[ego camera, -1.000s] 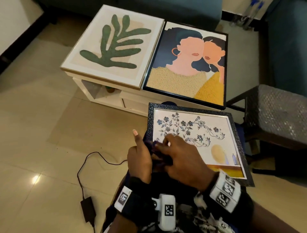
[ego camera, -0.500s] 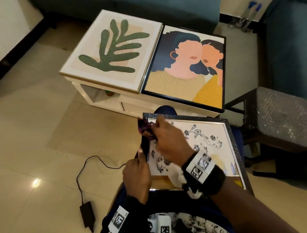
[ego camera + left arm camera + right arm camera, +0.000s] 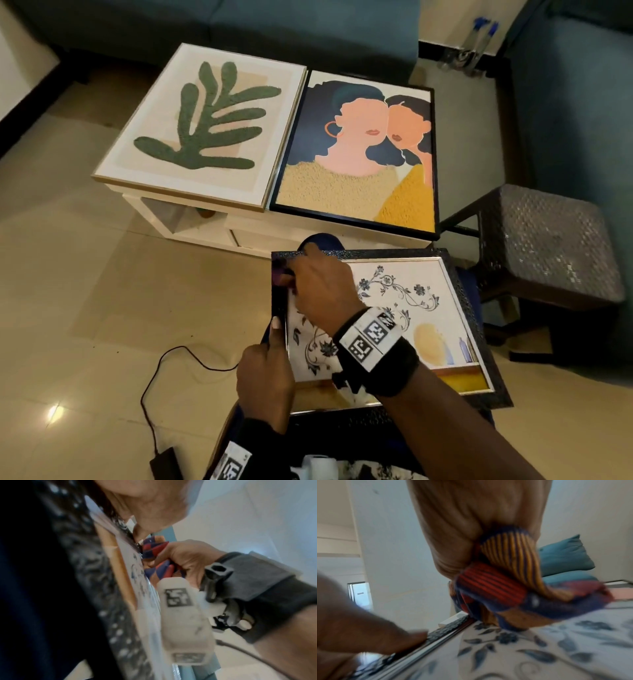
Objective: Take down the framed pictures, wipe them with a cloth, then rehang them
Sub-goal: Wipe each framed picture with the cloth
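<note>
On my lap I see the dark embossed-frame picture with blue floral vines [image 3: 421, 308] lying flat under glass. My left hand [image 3: 265, 380] grips its near-left edge, thumb laid along the rail. My right hand [image 3: 322, 291] reaches across to the far-left corner, fingers [image 3: 453, 534] bunched tight round a striped red, orange and navy woven cloth [image 3: 505, 588] pressed on the glass. Beyond, on the low white bench [image 3: 205, 226], 2 more lie side by side: a pale-framed green leaf print [image 3: 205, 123] and a black-framed print of 2 faces [image 3: 359, 150].
</note>
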